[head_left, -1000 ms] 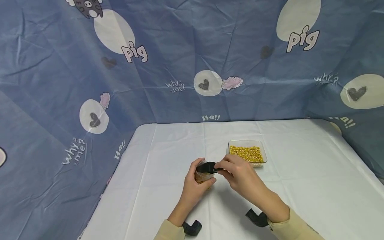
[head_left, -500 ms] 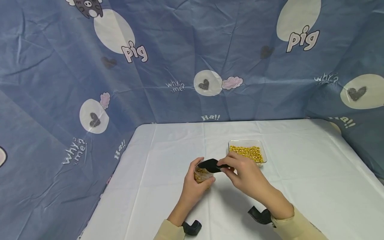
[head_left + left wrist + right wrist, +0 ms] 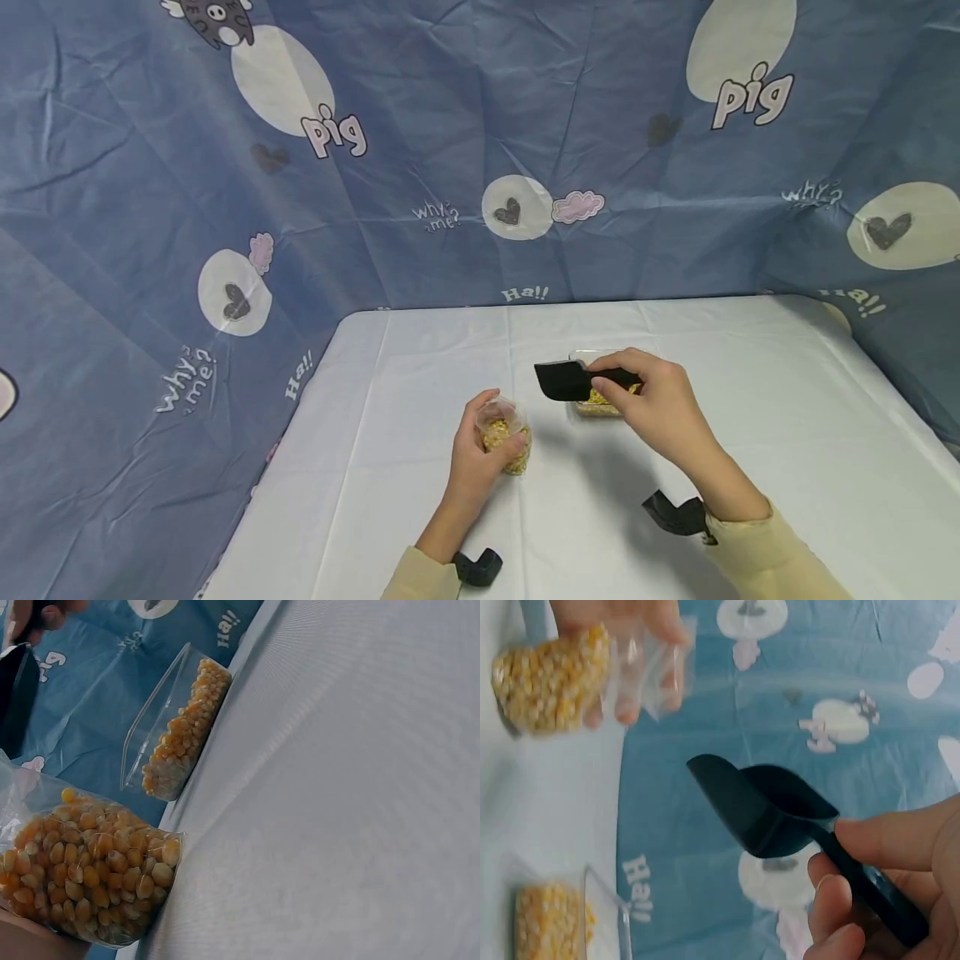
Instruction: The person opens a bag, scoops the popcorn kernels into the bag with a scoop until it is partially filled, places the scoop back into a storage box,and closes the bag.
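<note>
My left hand [image 3: 480,454] grips a small clear plastic bag of yellow corn kernels [image 3: 507,433] standing on the white table; the bag [image 3: 82,874] fills the lower left of the left wrist view. My right hand [image 3: 652,400] pinches the handle of a black scoop [image 3: 564,380], held in the air over the left edge of a clear square tray of corn kernels [image 3: 600,402]. In the right wrist view the scoop [image 3: 769,806] looks empty, with the bag [image 3: 551,679] at upper left and the tray [image 3: 551,919] at lower left.
A white cloth covers the table [image 3: 750,400]. Blue printed fabric [image 3: 450,142] hangs behind and along both sides. Black wrist-camera mounts [image 3: 480,568] [image 3: 675,514] sit near my sleeves.
My right hand has lifted the scoop off the bag's mouth and carried it right and away, to above the tray. My left hand still holds the bag.
</note>
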Demonstrator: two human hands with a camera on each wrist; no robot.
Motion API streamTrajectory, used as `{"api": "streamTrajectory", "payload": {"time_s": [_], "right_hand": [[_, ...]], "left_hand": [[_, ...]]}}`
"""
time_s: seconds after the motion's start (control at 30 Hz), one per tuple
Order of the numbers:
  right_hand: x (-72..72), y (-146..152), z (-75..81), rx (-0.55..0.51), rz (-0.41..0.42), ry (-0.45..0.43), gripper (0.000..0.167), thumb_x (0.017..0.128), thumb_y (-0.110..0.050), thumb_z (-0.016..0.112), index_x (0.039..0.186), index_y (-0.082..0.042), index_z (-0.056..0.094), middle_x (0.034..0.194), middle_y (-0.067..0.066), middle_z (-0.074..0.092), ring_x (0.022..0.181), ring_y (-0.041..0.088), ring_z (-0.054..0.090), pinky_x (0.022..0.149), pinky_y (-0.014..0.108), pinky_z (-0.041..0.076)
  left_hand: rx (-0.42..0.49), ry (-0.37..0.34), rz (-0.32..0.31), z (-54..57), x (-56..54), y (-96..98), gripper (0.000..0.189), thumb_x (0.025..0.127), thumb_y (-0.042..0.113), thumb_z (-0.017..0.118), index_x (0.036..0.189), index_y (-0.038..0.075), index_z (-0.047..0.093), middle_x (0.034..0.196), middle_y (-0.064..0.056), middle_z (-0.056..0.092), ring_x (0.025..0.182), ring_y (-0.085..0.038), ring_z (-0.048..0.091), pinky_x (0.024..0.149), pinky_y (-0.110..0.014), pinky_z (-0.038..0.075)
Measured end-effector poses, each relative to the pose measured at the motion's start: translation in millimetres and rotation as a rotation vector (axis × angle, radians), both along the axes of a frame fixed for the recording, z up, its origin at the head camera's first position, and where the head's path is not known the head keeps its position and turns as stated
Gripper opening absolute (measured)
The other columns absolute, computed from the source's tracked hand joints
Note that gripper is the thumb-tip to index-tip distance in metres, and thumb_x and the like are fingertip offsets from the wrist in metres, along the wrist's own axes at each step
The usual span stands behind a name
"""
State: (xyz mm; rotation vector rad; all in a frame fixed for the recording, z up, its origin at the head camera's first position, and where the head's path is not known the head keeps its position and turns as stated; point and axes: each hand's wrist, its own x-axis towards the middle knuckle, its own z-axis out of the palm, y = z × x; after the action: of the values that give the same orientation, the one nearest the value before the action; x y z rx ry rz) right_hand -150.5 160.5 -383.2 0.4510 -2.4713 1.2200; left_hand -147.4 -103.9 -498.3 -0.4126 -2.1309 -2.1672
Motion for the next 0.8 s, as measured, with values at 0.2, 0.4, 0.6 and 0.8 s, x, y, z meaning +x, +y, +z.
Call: {"api": "streamTrajectory", "payload": {"time_s": [0.2,0.4,0.6,0.8], "right_hand": [[-15.3,24.8,-7.3,0.021,-0.141,-0.085,0.016,0.093,-0.017,0.074,0.108,-0.023,0.076,0.108,0.001,0.073,0.067,0.017,0.059,0.056,0.033,0.046],[-26.9,44.8,-16.7,0.049,-0.217,-0.181,0.016,0.097,-0.024,0.07,0.111,-0.019,0.076,0.107,0.01,0.073,0.07,0.021,0.061,0.057,0.036,0.045],[-32.7,55.0,-23.3,0.065,-0.232,-0.202,0.019,0.097,-0.024,0.069,0.112,-0.015,0.076,0.111,0.016,0.071,0.078,0.025,0.064,0.058,0.037,0.045],[-38.5,60.9,-32.6,0.11,-0.242,-0.184,0.017,0.097,-0.018,0.069,0.111,-0.011,0.076,0.107,0.019,0.071,0.07,0.024,0.062,0.056,0.036,0.044]], "left_hand": [[-0.058,-0.027,0.02,4.4,1.1,1.4,0.071,0.089,0.009,0.076,0.15,0.021,0.041,0.132,-0.013,0.055,0.116,-0.028,0.058,0.09,-0.031,0.051],[-0.068,-0.048,0.012,28.0,12.3,3.9,0.071,0.089,0.01,0.077,0.15,0.018,0.041,0.132,-0.016,0.054,0.114,-0.031,0.058,0.088,-0.031,0.051],[-0.079,-0.047,0.019,33.5,15.2,4.6,0.07,0.089,0.011,0.077,0.149,0.019,0.042,0.132,-0.016,0.054,0.115,-0.03,0.058,0.09,-0.032,0.05],[-0.102,-0.039,0.012,30.3,12.4,3.7,0.072,0.089,0.012,0.077,0.15,0.016,0.04,0.135,-0.015,0.053,0.12,-0.03,0.055,0.096,-0.041,0.047]]}}
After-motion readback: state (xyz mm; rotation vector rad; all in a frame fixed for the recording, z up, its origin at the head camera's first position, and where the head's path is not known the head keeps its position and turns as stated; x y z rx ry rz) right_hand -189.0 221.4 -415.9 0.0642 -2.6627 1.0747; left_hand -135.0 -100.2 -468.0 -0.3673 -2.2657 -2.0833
